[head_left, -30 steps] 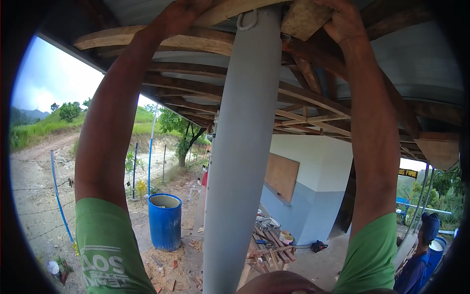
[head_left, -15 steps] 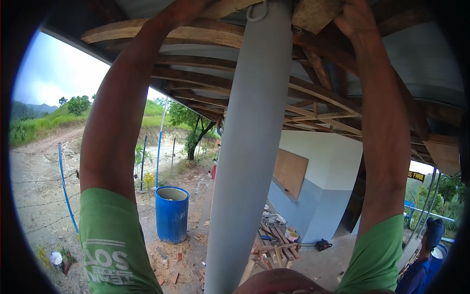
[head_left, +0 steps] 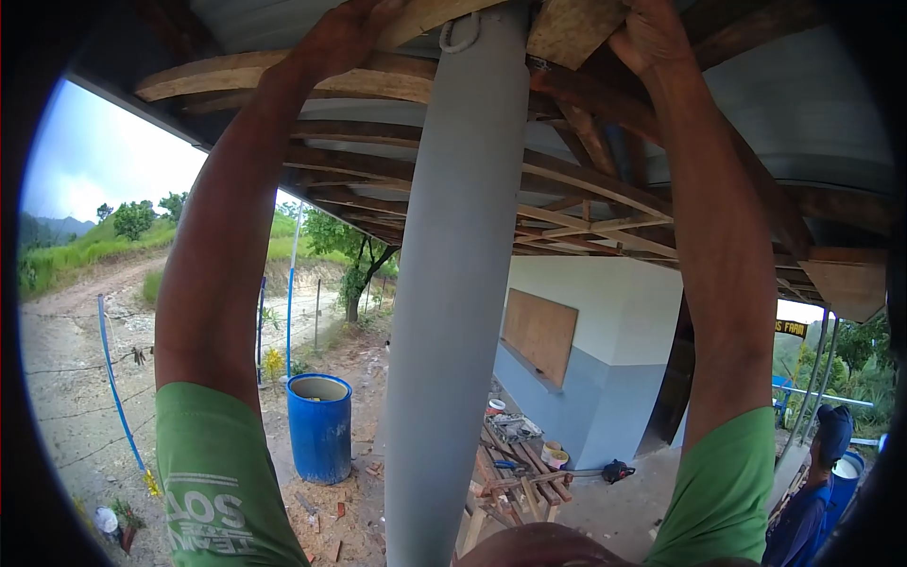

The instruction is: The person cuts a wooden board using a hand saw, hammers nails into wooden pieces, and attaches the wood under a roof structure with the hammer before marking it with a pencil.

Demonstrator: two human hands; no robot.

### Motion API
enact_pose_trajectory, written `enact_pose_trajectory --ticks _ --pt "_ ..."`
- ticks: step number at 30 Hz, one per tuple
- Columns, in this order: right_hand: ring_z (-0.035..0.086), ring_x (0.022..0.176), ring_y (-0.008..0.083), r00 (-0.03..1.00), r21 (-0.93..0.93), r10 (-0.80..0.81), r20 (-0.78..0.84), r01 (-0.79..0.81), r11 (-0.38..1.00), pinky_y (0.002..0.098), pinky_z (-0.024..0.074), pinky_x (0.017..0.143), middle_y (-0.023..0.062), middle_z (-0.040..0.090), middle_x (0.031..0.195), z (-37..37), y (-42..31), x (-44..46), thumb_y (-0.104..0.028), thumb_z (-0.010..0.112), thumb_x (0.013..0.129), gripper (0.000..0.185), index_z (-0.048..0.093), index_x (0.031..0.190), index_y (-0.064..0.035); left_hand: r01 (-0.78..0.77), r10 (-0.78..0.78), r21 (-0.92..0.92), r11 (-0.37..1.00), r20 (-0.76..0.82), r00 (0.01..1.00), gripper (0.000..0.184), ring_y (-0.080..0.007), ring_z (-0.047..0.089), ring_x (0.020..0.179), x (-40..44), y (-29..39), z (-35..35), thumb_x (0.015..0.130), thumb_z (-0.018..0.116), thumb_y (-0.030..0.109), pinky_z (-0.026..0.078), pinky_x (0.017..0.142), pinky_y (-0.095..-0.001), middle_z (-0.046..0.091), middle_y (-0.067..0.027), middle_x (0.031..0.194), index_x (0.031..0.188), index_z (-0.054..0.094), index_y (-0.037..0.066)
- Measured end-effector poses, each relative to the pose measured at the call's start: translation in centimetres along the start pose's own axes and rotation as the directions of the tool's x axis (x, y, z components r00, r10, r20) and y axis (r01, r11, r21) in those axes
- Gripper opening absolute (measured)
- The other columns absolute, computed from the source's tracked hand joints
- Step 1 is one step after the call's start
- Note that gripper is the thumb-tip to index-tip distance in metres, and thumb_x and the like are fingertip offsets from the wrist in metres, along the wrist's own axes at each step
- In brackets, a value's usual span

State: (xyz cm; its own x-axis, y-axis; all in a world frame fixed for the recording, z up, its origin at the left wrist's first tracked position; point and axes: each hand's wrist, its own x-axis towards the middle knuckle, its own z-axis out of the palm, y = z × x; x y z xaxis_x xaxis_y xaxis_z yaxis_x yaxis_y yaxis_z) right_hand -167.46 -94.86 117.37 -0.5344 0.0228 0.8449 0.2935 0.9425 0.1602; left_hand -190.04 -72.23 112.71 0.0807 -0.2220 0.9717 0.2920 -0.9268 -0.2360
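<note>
Both my arms reach overhead, one on each side of a grey round post [head_left: 453, 283]. At the upper left, my left hand [head_left: 354, 38] is closed on a wooden plank [head_left: 430, 21] that slants up toward the post top. My right hand [head_left: 652, 38] grips the edge of a wooden board [head_left: 574, 30] just right of the post. The frame's top edge cuts off part of the fingers and the wood. Whether the two pieces join is hidden. A bent metal loop [head_left: 460, 38] sticks out of the post near its top.
Roof timbers [head_left: 605, 227] run beneath metal sheeting. A blue barrel [head_left: 319, 430] stands at lower left, near a barbed-wire fence [head_left: 123, 378]. Scrap lumber [head_left: 529, 477] and buckets [head_left: 556, 455] lie right of the post, before a house wall [head_left: 614, 378]. A person in a cap [head_left: 820, 482] is at lower right.
The view has shifted a little, so the post, barrel and wall appear farther left. Both hands keep their hold on the wood.
</note>
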Motion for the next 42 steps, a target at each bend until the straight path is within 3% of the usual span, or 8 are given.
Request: enact_pose_trajectory --ticks 7,13,19,22,25,28,37,42 --pt "0.065 0.096 0.0208 0.975 0.205 0.218 -0.029 -0.208 0.956 0.0421 0.0534 0.086 0.0061 0.066 0.101 -2.6 2.2 0.3 -0.018 0.076 0.082 0.036 0.061 0.113 -0.0066 -0.059 0.062 -0.082 0.995 0.039 0.997 0.059 -0.0314 0.059 0.106 -0.6 0.9 -0.6 0.102 0.028 0.052 0.045 0.094 -0.0412 0.062 -0.0199 0.116 0.127 0.055 0.006" --pt "0.066 0.095 0.0226 0.986 0.159 0.116 0.118 -0.134 0.978 0.0437 0.0540 0.085 0.0069 0.066 0.100 -1.4 0.9 0.1 -0.020 0.074 0.084 0.029 0.065 0.107 -0.0049 0.009 -0.009 -0.080 0.997 0.002 1.000 0.060 -0.0317 0.058 0.109 -0.4 1.7 -0.3 0.102 0.031 0.053 0.043 0.097 -0.0403 0.061 -0.0204 0.118 0.129 0.055 0.006" --pt "0.066 0.090 0.0251 0.981 0.215 0.178 -0.080 -0.157 0.964 0.0416 0.0545 0.083 0.0096 0.066 0.099 -1.3 1.4 0.6 -0.015 0.069 0.082 0.023 0.065 0.100 -0.0011 -0.066 0.067 -0.075 0.995 0.003 0.998 0.062 -0.0327 0.056 0.112 0.3 1.5 -0.4 0.102 0.031 0.054 0.042 0.098 -0.0405 0.060 -0.0217 0.121 0.131 0.053 0.005" --pt "0.065 0.087 0.0257 0.979 0.305 0.204 -0.019 -0.189 0.933 0.0424 0.0543 0.083 0.0099 0.065 0.097 -1.1 1.2 0.5 -0.011 0.067 0.081 0.021 0.064 0.099 -0.0003 -0.046 0.045 0.001 0.999 0.135 0.990 0.061 -0.0328 0.057 0.112 -0.6 3.1 -2.1 0.102 0.031 0.054 0.043 0.098 -0.0404 0.060 -0.0220 0.121 0.132 0.051 0.005" --pt "0.065 0.085 0.0258 0.985 0.261 0.169 -0.018 -0.158 0.952 0.0422 0.0543 0.082 0.0099 0.065 0.097 -0.3 1.0 0.5 -0.010 0.066 0.081 0.020 0.064 0.099 -0.0006 -0.233 0.229 0.055 0.971 0.071 0.971 0.059 -0.0333 0.058 0.110 1.0 0.0 -0.9 0.102 0.031 0.052 0.043 0.097 -0.0405 0.060 -0.0222 0.120 0.132 0.050 0.005" --pt "0.065 0.082 0.0235 0.984 0.279 0.170 -0.045 -0.151 0.948 0.0399 0.0550 0.080 0.0085 0.065 0.092 0.5 0.6 0.3 -0.012 0.067 0.081 0.016 0.065 0.093 -0.0013 -0.217 0.205 0.055 0.975 0.170 0.964 0.059 -0.0341 0.059 0.109 1.4 -0.2 -1.5 0.102 0.031 0.052 0.044 0.096 -0.0413 0.061 -0.0220 0.119 0.131 0.051 0.005" --pt "0.066 0.079 0.0182 0.979 0.269 0.130 0.154 -0.169 0.948 0.0362 0.0564 0.076 0.0065 0.068 0.084 -1.8 2.1 1.3 -0.015 0.069 0.083 0.011 0.069 0.082 -0.0039 -0.112 0.101 0.105 0.988 0.107 0.989 0.062 -0.0354 0.060 0.110 0.4 1.0 -1.1 0.102 0.029 0.054 0.046 0.096 -0.0442 0.060 -0.0221 0.121 0.132 0.050 0.005" --pt "0.066 0.076 0.0178 0.980 0.235 0.192 0.046 -0.197 0.952 0.0352 0.0560 0.077 0.0061 0.069 0.084 -1.0 1.6 1.1 -0.016 0.068 0.084 0.012 0.069 0.078 -0.0057 -0.013 0.004 0.057 0.998 0.144 0.990 0.062 -0.0356 0.058 0.113 -0.9 3.4 -1.8 0.102 0.028 0.054 0.044 0.099 -0.0430 0.058 -0.0221 0.126 0.135 0.048 0.005"
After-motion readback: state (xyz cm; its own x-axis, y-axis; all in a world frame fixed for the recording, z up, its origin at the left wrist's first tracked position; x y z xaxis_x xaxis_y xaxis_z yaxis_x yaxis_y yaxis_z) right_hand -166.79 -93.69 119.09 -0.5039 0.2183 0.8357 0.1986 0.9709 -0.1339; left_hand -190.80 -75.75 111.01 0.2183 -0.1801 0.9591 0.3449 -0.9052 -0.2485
